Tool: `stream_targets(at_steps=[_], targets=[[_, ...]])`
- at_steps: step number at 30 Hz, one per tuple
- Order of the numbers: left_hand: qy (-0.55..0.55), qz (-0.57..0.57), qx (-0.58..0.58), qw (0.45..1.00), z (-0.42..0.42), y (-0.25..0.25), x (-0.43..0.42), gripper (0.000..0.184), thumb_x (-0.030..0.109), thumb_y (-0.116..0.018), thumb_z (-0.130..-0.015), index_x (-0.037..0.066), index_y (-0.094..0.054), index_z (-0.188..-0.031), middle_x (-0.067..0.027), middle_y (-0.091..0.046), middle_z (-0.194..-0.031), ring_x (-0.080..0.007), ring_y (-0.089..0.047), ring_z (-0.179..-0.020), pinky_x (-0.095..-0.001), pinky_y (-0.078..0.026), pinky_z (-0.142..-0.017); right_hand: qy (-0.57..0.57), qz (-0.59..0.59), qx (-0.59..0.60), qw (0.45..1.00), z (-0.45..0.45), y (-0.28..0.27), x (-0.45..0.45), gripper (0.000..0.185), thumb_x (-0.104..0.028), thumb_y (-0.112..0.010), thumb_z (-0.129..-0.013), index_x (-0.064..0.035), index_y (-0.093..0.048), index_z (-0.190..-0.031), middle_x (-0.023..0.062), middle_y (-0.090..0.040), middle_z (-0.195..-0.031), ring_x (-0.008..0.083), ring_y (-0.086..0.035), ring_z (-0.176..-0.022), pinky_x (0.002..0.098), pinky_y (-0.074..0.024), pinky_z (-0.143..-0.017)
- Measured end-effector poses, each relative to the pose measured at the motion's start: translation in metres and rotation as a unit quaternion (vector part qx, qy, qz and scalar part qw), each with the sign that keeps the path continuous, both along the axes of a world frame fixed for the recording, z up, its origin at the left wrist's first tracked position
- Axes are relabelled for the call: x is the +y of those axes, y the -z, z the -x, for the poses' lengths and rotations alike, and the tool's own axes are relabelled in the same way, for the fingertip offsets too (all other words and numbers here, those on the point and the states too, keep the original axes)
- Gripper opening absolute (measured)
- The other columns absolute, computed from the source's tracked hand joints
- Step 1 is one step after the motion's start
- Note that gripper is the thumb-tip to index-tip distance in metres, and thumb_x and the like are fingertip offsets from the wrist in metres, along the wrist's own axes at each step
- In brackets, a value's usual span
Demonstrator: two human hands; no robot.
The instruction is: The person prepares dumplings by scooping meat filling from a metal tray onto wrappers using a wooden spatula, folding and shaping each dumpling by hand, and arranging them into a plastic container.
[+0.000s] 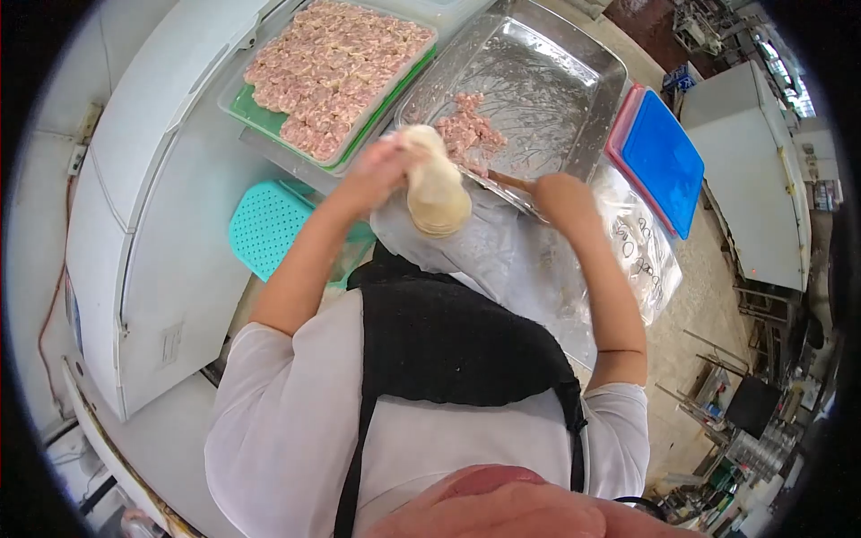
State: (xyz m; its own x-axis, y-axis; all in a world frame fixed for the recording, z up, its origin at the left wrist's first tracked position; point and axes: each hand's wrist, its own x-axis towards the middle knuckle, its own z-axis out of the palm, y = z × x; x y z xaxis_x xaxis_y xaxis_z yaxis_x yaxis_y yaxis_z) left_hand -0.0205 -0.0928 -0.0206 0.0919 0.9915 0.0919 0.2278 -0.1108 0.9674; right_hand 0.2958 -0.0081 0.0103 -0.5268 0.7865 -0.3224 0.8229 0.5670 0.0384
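Observation:
My left hand (pixel 381 170), slightly blurred, is closed around a floppy stack of pale round dough wrappers (pixel 438 199). The stack droops below the fingers at the near rim of a metal tray (pixel 574 67). My right hand (pixel 563 199) grips the brown handle of a slim tool (pixel 509 181). Its tip points left toward the wrappers, and its end is too small to make out. A heap of raw minced meat (pixel 471 125) lies in the left part of the metal tray, with smears over the rest of its bottom.
Left of the metal tray, a green-lined container (pixel 247 106) holds rows of meat-filled dumplings (pixel 332 67). A turquoise perforated basket (pixel 269 224) sits below it. Clear plastic sheeting (pixel 632 242) and a blue lid (pixel 662 161) are at the right. A white freezer (pixel 179 233) stands at the left.

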Motion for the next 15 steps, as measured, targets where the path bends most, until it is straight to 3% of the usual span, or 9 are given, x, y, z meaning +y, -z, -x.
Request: stream_targets(at_steps=[1, 2, 3, 4, 8, 9, 11, 13, 15], targets=[[-0.028, -0.103, 0.108, 0.988, 0.026, 0.031, 0.005, 0.032, 0.023, -0.061, -0.092, 0.004, -0.06, -0.118, -0.0033, -0.065, -0.106, -0.0131, -0.063, -0.093, -0.0274, -0.052, -0.081, 0.013, -0.012, 0.046, 0.999, 0.016, 0.006, -0.011, 0.025, -0.021, -0.053, -0.087, -0.003, -0.07, -0.084, 0.0211, -0.067, -0.08, 0.0373, -0.066, -0.077, 0.0481, -0.0527, -0.068], [-0.022, -0.106, 0.105, 0.989, 0.029, 0.012, 0.003, 0.032, 0.023, -0.061, -0.092, 0.004, -0.06, -0.118, -0.0033, -0.065, -0.106, -0.0131, -0.063, -0.093, -0.0274, -0.052, -0.081, 0.026, -0.025, 0.092, 0.995, 0.032, 0.009, -0.018, 0.023, -0.019, -0.053, -0.086, -0.0028, -0.07, -0.085, 0.0212, -0.067, -0.081, 0.0375, -0.067, -0.077, 0.0485, -0.0529, -0.069], [-0.063, -0.007, -0.118, 0.991, 0.03, -0.024, -0.004, 0.03, 0.022, -0.061, -0.092, 0.004, -0.061, -0.117, -0.005, -0.066, -0.105, -0.0132, -0.064, -0.091, -0.0264, -0.052, -0.08, 0.03, -0.028, 0.088, 0.995, 0.046, 0.01, -0.022, 0.023, -0.019, -0.053, -0.086, -0.0028, -0.07, -0.085, 0.0212, -0.067, -0.081, 0.0375, -0.067, -0.077, 0.0485, -0.0529, -0.069], [-0.099, 0.096, -0.334, 0.933, 0.033, -0.043, -0.007, 0.029, 0.022, -0.061, -0.092, 0.005, -0.061, -0.116, -0.0067, -0.066, -0.104, -0.0134, -0.065, -0.088, -0.0253, -0.053, -0.079, 0.031, -0.042, 0.1, 0.994, 0.06, 0.011, -0.026, 0.023, -0.018, -0.053, -0.085, -0.002, -0.069, -0.083, 0.0214, -0.067, -0.08, 0.0372, -0.067, -0.077, 0.0479, -0.053, -0.069], [-0.155, 0.097, -0.238, 0.954, 0.065, -0.042, 0.008, 0.027, 0.021, -0.062, -0.092, 0.002, -0.063, -0.111, -0.0085, -0.068, -0.098, -0.0143, -0.066, -0.086, -0.0257, -0.053, -0.077, 0.035, -0.016, 0.119, 0.992, 0.082, 0.009, -0.018, 0.025, -0.019, -0.053, -0.086, -0.0007, -0.069, -0.081, 0.0224, -0.066, -0.078, 0.0379, -0.066, -0.076, 0.0472, -0.0527, -0.067], [-0.161, 0.102, -0.291, 0.938, 0.065, -0.05, 0.01, 0.028, 0.023, -0.062, -0.092, 0.001, -0.064, -0.109, -0.0075, -0.068, -0.095, -0.0125, -0.065, -0.082, -0.0249, -0.052, -0.074, 0.038, -0.02, 0.116, 0.992, 0.083, 0.001, -0.015, 0.025, -0.019, -0.053, -0.086, -0.0007, -0.069, -0.081, 0.0224, -0.066, -0.078, 0.0379, -0.066, -0.076, 0.0472, -0.0527, -0.067], [-0.163, 0.108, -0.348, 0.917, 0.072, -0.047, 0.017, 0.029, 0.025, -0.063, -0.092, 0.001, -0.066, -0.107, -0.0065, -0.068, -0.091, -0.0107, -0.064, -0.079, -0.0241, -0.051, -0.071, 0.114, 0.127, 0.263, 0.95, 0.077, -0.017, -0.009, 0.025, -0.021, -0.055, -0.085, -0.0004, -0.068, -0.08, 0.0233, -0.066, -0.076, 0.0389, -0.065, -0.074, 0.0475, -0.0518, -0.065], [-0.146, 0.087, 0.0, 0.985, 0.08, -0.043, 0.027, 0.028, 0.023, -0.063, -0.092, -0.001, -0.066, -0.106, -0.0046, -0.068, -0.092, -0.0092, -0.062, -0.076, -0.0231, -0.049, -0.068, 0.099, 0.07, 0.241, 0.963, 0.076, -0.015, 0.0, 0.028, -0.024, -0.053, -0.087, -0.001, -0.068, -0.082, 0.023, -0.065, -0.078, 0.0391, -0.065, -0.074, 0.0475, -0.0513, -0.067], [-0.163, 0.072, -0.011, 0.984, 0.067, -0.061, 0.024, 0.025, 0.02, -0.062, -0.093, -0.002, -0.066, -0.105, -0.0047, -0.068, -0.093, -0.0092, -0.062, -0.077, -0.023, -0.049, -0.069, 0.082, 0.012, 0.219, 0.972, 0.081, -0.005, 0.007, 0.03, -0.027, -0.052, -0.09, -0.0017, -0.068, -0.083, 0.0227, -0.065, -0.079, 0.0392, -0.065, -0.075, 0.0474, -0.0508, -0.068]])
